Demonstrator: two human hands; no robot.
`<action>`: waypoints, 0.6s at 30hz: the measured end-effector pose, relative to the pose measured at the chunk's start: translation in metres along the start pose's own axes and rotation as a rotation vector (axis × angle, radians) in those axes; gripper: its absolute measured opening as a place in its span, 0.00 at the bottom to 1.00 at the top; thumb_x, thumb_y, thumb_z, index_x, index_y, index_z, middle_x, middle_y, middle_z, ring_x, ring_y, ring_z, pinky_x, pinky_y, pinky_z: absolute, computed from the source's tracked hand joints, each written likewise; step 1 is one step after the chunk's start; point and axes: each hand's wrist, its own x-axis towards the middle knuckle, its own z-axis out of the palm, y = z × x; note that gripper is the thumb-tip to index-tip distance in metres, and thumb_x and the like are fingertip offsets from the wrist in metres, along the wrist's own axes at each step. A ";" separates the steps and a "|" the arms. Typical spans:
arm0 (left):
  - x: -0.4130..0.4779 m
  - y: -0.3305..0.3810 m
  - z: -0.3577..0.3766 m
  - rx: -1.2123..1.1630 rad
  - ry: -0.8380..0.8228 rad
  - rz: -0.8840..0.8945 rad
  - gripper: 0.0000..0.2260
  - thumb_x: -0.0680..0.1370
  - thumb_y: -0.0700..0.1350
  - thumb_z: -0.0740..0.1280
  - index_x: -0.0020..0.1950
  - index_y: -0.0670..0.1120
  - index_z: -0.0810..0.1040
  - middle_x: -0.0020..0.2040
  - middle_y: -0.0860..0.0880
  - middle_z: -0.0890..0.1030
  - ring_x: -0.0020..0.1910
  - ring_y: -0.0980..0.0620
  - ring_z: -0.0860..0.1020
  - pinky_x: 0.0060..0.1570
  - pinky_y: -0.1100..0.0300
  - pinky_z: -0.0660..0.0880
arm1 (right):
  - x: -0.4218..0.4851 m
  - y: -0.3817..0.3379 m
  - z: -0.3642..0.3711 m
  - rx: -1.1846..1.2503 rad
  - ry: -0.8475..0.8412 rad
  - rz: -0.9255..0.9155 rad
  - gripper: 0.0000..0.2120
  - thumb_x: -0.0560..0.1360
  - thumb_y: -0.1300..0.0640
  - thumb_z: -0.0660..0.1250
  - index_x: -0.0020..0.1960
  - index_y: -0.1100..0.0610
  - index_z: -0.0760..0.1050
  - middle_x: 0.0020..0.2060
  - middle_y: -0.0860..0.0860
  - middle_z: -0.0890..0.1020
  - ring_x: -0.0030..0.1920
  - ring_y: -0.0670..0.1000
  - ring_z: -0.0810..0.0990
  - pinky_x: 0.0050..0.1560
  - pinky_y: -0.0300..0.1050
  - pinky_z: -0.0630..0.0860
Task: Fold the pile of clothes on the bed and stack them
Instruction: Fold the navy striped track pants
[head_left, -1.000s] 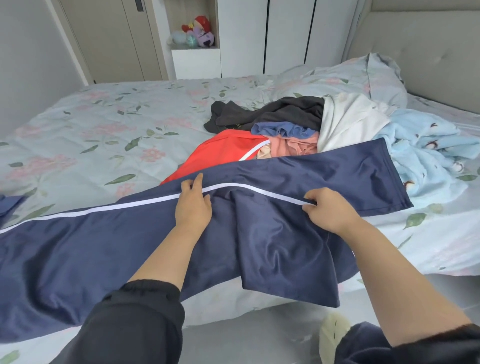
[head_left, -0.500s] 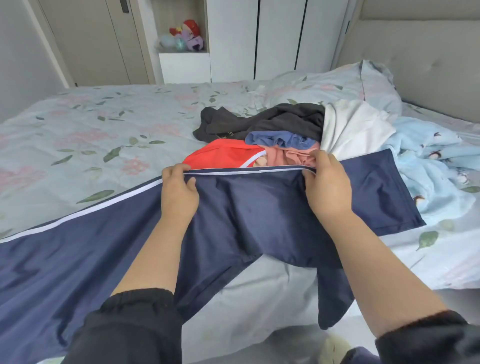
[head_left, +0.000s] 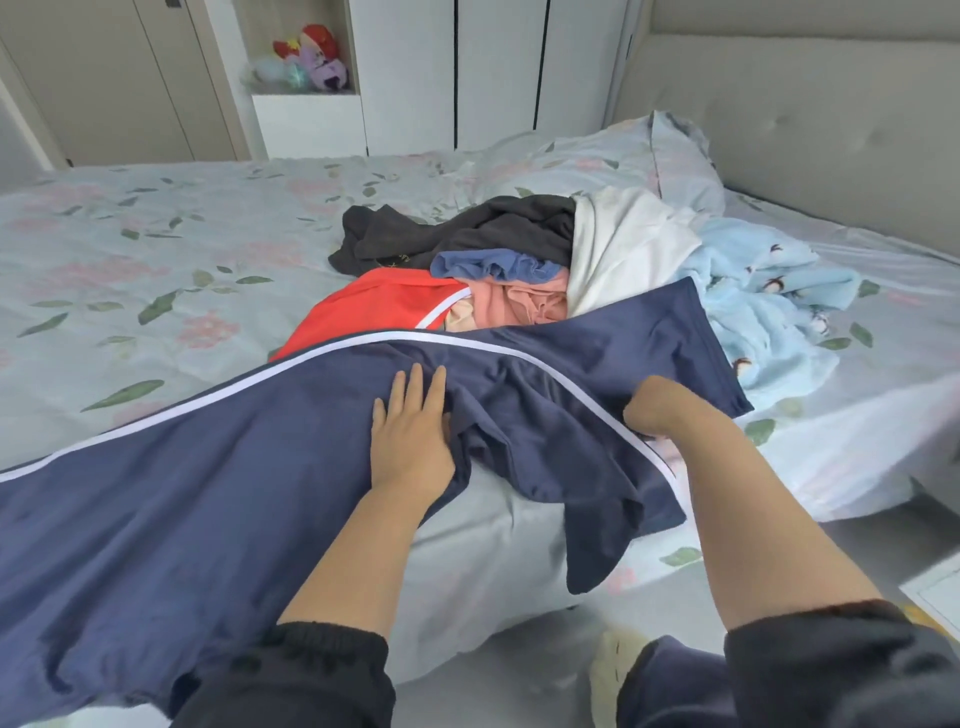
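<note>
Navy trousers with a white side stripe (head_left: 208, 499) lie across the near edge of the bed, waistband to the right, one part hanging over the edge. My left hand (head_left: 413, 436) lies flat on them with straight fingers. My right hand (head_left: 657, 410) is curled at the stripe, its fingers tucked under the navy cloth, gripping it. Behind them sits the pile of clothes: a red garment (head_left: 374, 312), a dark grey one (head_left: 467, 234), a blue one (head_left: 493, 265), a pink one (head_left: 524, 306), a white one (head_left: 618, 249) and a light blue fleece (head_left: 763, 291).
The bed (head_left: 156, 249) has a floral sheet and a pillow (head_left: 597, 161) at the padded headboard (head_left: 805, 114). White wardrobes (head_left: 493, 67) stand behind, with plush toys (head_left: 311, 57) in a niche. A slipper (head_left: 613, 670) shows on the grey floor.
Both hands came back toward me from the far folded edge. The left hand went from gripping to lying flat. The right hand dropped to the near stripe and the cloth bunched between them.
</note>
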 end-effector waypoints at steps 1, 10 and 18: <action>-0.001 -0.001 0.001 -0.018 0.003 0.001 0.30 0.81 0.45 0.56 0.79 0.51 0.42 0.79 0.49 0.46 0.78 0.49 0.44 0.74 0.50 0.48 | -0.004 0.005 -0.003 -0.042 -0.095 -0.016 0.09 0.73 0.63 0.58 0.34 0.60 0.70 0.31 0.55 0.75 0.29 0.52 0.73 0.32 0.41 0.70; -0.009 -0.007 0.003 -0.020 0.017 0.061 0.30 0.80 0.46 0.56 0.79 0.51 0.46 0.79 0.51 0.48 0.78 0.52 0.46 0.74 0.53 0.49 | -0.019 0.008 -0.019 -0.045 0.057 0.060 0.08 0.73 0.57 0.69 0.42 0.60 0.72 0.38 0.53 0.76 0.43 0.56 0.79 0.43 0.43 0.72; -0.008 -0.010 0.014 0.051 -0.044 0.247 0.24 0.82 0.53 0.47 0.78 0.57 0.47 0.79 0.57 0.47 0.77 0.54 0.45 0.74 0.49 0.46 | 0.012 0.011 -0.015 0.561 0.694 0.066 0.39 0.77 0.60 0.66 0.78 0.57 0.44 0.77 0.59 0.42 0.70 0.60 0.65 0.63 0.49 0.69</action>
